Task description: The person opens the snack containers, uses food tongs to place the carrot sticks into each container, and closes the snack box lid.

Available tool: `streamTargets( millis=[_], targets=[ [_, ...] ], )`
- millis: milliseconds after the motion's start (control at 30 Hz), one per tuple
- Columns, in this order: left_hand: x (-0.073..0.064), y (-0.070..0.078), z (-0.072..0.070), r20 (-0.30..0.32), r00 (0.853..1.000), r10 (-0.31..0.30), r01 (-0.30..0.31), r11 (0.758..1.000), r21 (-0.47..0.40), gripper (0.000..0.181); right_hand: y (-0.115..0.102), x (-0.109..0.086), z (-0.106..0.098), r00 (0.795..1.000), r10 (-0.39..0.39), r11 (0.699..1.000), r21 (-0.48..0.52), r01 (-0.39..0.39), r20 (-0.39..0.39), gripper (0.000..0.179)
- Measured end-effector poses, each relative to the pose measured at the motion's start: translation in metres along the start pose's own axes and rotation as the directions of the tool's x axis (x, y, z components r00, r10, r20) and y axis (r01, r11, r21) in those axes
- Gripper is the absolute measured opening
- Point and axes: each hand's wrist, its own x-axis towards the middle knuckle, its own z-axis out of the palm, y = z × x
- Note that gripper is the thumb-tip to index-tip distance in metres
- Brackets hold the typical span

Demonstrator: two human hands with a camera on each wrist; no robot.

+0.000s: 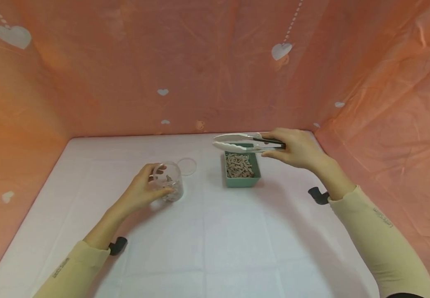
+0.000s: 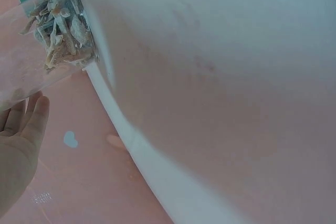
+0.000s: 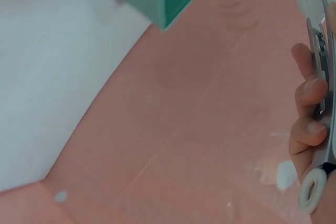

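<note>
While clasping a clear jar [image 1: 175, 188] with the left hand [image 1: 142, 189], also holds white-tipped tongs [image 1: 225, 146] in the right hand [image 1: 295, 149]. Curls left fingers and thumb around the jar's side, to the left of the green box [image 1: 242, 182] and apart from it. See, through the clear wall, brown pieces [image 2: 60, 30] heaped at the jar's bottom end. Cannot tell for certain whether resting on the white table [image 1: 215, 240] or lifted just above it. Wraps right fingers round the tongs' arms, to the right of the green box's far end in the head view, and points the tongs leftward across that end, past the box's left edge. Shows the two white tips slightly parted. Cannot tell exactly how high above the green box. Find many short brown sticks [image 1: 239, 165] lying jumbled inside the green box. Note also a clear round disc [image 1: 187, 167] lying flat to the left of the green box, between it and the jar, just beside the latter. Add, behind the green box, a pinkish-orange cloth [image 1: 200, 62] printed with white hearts [image 1: 281, 51], and, nearer than the box, pale yellow sleeves [image 1: 382, 236] on both forearms.
</note>
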Motion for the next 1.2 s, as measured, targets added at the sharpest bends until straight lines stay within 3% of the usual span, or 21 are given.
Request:
streamTargets(
  millis=[233, 567, 833, 1000, 1200],
  targets=[
    [0.001, -0.001, -0.001, -0.004, 1.000, 0.002, -0.002, 1.000, -0.001, 0.076, 0.014, -0.016, -0.006, 0.993, 0.069, 0.994, -0.092, -0.061, 0.095, 0.050],
    [0.000, 0.002, 0.000, -0.010, 1.000, -0.014, 0.014, 1.000, 0.009, 0.077, 0.023, -0.016, -0.002, 0.978, 0.006, 0.982, -0.186, 0.034, 0.211, 0.056],
    [0.001, 0.000, 0.001, -0.016, 1.000, -0.014, 0.014, 1.000, 0.002, 0.077, 0.020, -0.004, 0.003, 0.958, -0.011, 0.971, -0.227, 0.079, 0.286, 0.061],
    [0.002, -0.001, 0.001, -0.025, 1.000, -0.003, 0.003, 1.000, 0.003, 0.076, 0.019, 0.003, 0.008, 0.938, 0.022, 0.975, -0.216, 0.057, 0.347, 0.064],
    [0.003, -0.002, 0.001, -0.027, 0.999, 0.017, -0.017, 1.000, 0.005, 0.075, 0.017, 0.010, 0.014, 0.897, 0.070, 0.978, -0.208, 0.025, 0.437, 0.072]
  ],
)
